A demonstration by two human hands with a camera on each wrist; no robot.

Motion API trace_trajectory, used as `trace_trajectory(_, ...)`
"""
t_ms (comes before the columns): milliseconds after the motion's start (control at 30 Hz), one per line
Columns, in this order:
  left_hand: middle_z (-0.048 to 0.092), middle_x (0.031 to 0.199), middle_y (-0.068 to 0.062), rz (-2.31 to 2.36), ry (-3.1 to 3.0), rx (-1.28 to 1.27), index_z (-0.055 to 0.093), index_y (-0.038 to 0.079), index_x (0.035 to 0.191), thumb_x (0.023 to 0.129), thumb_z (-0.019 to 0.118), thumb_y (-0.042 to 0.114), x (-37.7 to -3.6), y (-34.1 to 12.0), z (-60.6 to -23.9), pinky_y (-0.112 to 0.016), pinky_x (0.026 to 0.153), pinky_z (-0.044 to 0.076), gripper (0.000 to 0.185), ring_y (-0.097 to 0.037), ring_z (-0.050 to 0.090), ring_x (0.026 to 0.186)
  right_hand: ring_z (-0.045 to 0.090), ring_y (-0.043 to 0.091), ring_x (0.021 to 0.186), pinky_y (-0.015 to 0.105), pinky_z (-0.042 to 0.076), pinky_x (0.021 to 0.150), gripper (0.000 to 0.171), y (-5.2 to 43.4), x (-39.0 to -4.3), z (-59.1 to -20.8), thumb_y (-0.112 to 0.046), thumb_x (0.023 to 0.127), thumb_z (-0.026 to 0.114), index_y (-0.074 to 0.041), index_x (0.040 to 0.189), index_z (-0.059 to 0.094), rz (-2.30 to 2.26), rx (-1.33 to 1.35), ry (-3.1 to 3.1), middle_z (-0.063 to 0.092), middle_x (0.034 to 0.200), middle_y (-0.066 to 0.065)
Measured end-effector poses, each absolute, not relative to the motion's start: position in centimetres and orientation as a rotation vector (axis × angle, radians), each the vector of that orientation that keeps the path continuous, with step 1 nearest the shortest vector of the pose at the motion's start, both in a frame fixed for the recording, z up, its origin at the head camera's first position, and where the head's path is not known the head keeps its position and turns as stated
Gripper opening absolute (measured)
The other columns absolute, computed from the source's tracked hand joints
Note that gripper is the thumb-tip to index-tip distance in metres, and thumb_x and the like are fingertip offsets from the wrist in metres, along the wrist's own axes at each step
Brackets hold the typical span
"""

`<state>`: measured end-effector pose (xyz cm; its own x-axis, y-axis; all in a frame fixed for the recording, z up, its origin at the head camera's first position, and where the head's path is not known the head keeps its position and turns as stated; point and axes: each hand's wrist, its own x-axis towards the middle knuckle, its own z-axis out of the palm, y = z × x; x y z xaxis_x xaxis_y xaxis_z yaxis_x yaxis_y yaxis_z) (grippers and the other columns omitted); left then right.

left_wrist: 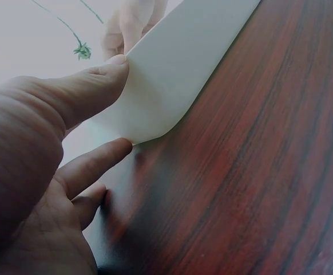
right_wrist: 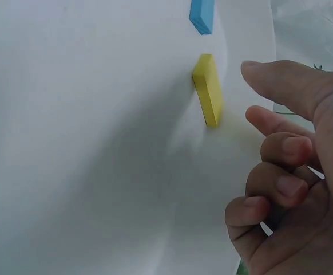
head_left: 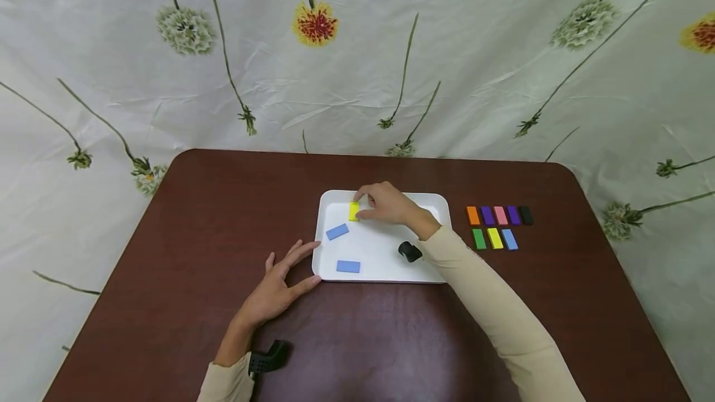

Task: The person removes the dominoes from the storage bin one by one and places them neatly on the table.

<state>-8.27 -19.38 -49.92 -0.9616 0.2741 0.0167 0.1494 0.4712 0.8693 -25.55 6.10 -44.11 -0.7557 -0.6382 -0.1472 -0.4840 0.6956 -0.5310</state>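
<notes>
A white tray (head_left: pixel 385 268) lies on the table with a yellow block (head_left: pixel 354 211) and two blue blocks, one tilted (head_left: pixel 337 231) and one nearer the front edge (head_left: pixel 349 267). Over the tray's far left part, my right hand (head_left: pixel 391 205) has its thumb and index finger beside the yellow block. In the right wrist view, a gap shows between these fingertips and the yellow block (right_wrist: pixel 208 91); the other fingers are curled. My left hand (head_left: pixel 274 293) touches the tray's near left corner with thumb and fingers outstretched. In the left wrist view, its thumb (left_wrist: pixel 98 86) meets the tray's rim.
Right of the tray, two rows of blocks lie on the brown table (head_left: pixel 246 203): orange (head_left: pixel 473 216), purple, pink and black ones behind, and green (head_left: pixel 479 239), yellow and blue ones in front. A flowered cloth (head_left: pixel 357 79) hangs behind the table.
</notes>
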Motion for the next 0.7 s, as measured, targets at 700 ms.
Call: trace_trajectory(700, 0.049, 0.153, -0.006, 1.520, 2.605, 0.403, 0.048, 0.019, 0.149, 0.093, 0.073, 0.027, -8.4, -19.3, -50.1, -0.072, 0.111, -0.010, 0.062, -0.039, 0.020, 0.153, 0.052, 0.016, 0.078, 0.025, 0.043, 0.070, 0.041, 4.6, -24.9, -45.2, -0.023, 0.085, 0.081, -0.009, 0.122, 0.068, -0.549, -0.835, 2.617, 0.057, 0.080, 0.002)
